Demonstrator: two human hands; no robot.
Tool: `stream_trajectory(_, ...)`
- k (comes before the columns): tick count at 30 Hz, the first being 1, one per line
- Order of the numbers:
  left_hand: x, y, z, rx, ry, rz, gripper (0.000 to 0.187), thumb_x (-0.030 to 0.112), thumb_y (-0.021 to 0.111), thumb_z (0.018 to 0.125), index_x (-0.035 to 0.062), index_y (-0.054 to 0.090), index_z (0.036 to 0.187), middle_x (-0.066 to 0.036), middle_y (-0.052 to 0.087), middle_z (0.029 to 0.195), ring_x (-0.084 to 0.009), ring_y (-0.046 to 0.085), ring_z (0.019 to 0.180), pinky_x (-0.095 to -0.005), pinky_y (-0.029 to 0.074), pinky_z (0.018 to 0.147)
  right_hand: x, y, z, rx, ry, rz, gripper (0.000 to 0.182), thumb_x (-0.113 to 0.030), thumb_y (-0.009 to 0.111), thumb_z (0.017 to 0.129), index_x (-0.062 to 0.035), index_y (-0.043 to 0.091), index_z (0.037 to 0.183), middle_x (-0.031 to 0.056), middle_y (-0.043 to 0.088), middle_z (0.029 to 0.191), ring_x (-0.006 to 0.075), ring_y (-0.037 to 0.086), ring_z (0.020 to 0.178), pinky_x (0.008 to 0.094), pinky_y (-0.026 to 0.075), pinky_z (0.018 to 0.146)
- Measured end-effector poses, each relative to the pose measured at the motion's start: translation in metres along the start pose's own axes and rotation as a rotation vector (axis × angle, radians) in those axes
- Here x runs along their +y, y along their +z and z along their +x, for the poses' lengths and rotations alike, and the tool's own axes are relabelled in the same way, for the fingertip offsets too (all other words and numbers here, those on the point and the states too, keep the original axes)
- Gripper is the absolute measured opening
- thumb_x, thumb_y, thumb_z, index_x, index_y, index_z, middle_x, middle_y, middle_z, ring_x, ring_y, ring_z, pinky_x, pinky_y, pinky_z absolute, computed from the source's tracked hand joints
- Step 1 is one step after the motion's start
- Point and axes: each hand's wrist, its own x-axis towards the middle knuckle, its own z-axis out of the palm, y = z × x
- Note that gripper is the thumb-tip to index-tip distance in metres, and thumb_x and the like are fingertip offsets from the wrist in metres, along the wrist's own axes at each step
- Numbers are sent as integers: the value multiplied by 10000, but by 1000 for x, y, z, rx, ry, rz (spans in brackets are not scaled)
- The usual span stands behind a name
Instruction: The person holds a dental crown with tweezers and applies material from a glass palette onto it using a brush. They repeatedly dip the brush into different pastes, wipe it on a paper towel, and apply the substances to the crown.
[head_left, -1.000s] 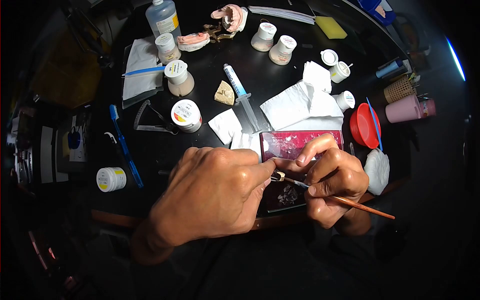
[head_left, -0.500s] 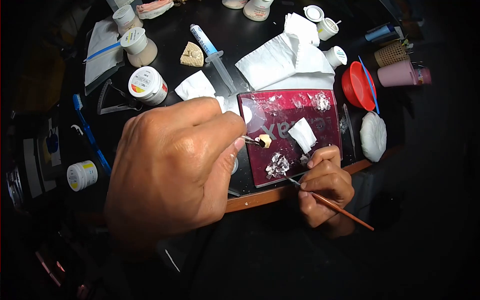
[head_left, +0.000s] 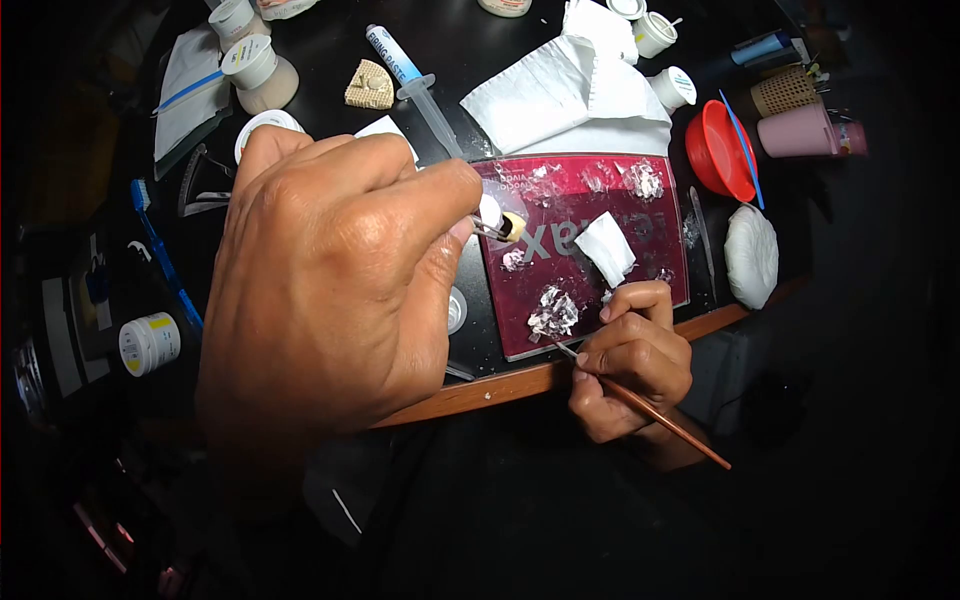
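Observation:
My left hand (head_left: 325,265), large in the foreground, pinches a pair of metal tweezers (head_left: 486,229). At their tips sits a small cream tooth crown (head_left: 516,226) with a dark hollow, held above the left part of a dark red glass slab (head_left: 508,305). In my right hand (head_left: 638,362) is a thin paintbrush (head_left: 660,415) with a brown handle. Its tip is at the lower edge of a white paste heap (head_left: 553,313) on the slab. A folded white tissue piece (head_left: 606,248) lies on the slab near my right fingers.
Behind the slab lie white paper towels (head_left: 530,105) and a firing paste syringe (head_left: 400,62). To the right are a red bowl (head_left: 712,150), a round white pad (head_left: 751,257) and a pink cup (head_left: 797,137). Jars (head_left: 250,62) and a blue toothbrush (head_left: 165,250) stand or lie left.
My left hand has shifted slightly left and up in view with the tweezers and crown, which has turned. The brush tip has moved left along the lower edge of the paste heap.

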Motion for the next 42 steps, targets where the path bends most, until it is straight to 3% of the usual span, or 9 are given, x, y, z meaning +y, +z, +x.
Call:
stream_trajectory(13,2,4,0,-20,48,56,93,25,683,831,37,739,904,-71,599,758,-241,556,750,-436,304,903,-2,0,1,15,14,-17,206,13,658,553,-72,645,741,-4,626,657,227,544,745,335,455,718)
stream_trajectory(35,2,7,-1,-18,51,28,145,54,720,831,50,801,952,-57,600,773,-229,589,804,-469,305,935,-2,1,2,7,-9,-19,213,18,659,563,-79,652,753,-5,632,654,223,543,723,344,446,731)
stream_trajectory(42,3,7,-1,-6,57,16,168,59,734,833,66,816,979,-54,604,779,-224,589,824,-482,304,966,-2,-6,10,9,-4,71,221,31,706,626,-76,666,815,14,671,697,202,559,727,360,461,786)
